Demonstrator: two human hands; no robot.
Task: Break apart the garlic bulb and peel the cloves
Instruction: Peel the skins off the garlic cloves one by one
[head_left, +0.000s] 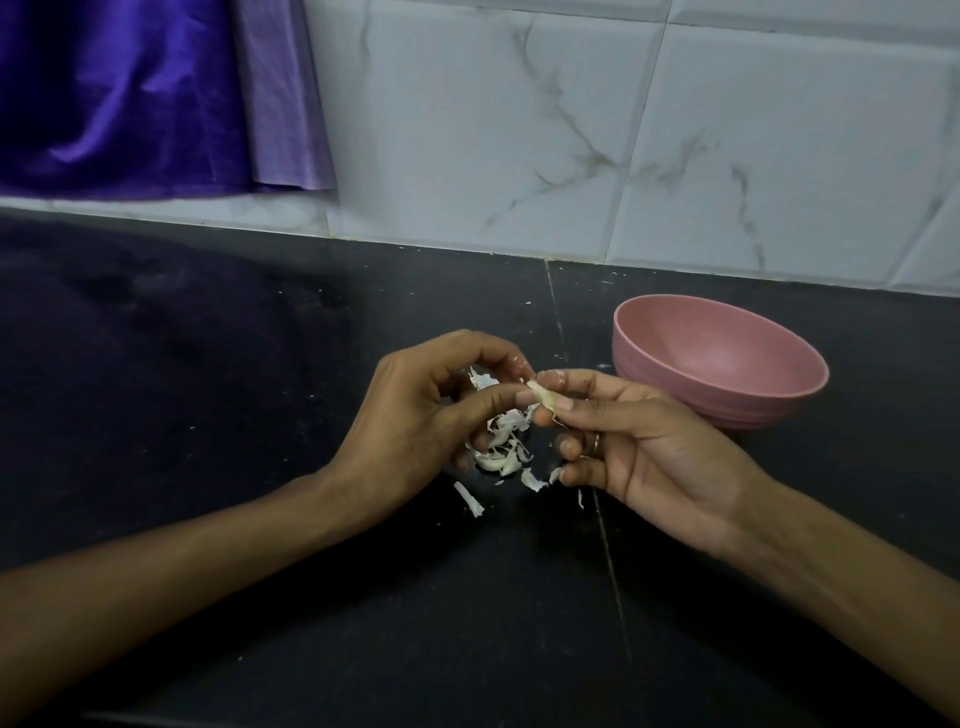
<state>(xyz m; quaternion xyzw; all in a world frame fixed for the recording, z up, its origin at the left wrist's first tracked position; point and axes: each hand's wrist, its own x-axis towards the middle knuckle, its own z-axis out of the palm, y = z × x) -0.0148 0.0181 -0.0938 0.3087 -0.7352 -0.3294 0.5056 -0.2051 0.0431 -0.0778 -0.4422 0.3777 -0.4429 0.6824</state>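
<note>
Centre of frame: garlic clove (545, 399) pinched between thumb and forefinger of right hand (639, 447), held above black counter (208, 364). Left hand (421, 415) curled, thumb tip and forefinger meeting at the clove's near end, apparently nipping at the skin. White scrap visible inside the left hand's curl; remaining bulb or loose skin, cannot tell.

Below the hands, lower centre: heap of peeled skins (501, 447) lying on the counter, a few strays just beside it. Pink bowl (717, 364) right of centre, near the right hand, not touching; inside appears bare from this angle.

Step in hand, as judged: peeling a single clove, bulb already broken apart. Stripping mostly done by the look of the pale surface.

Next move calls for: pulling off the last papery skin with a fingernail, dropping it on the heap, then placing the clove, likely in the bowl.
</note>
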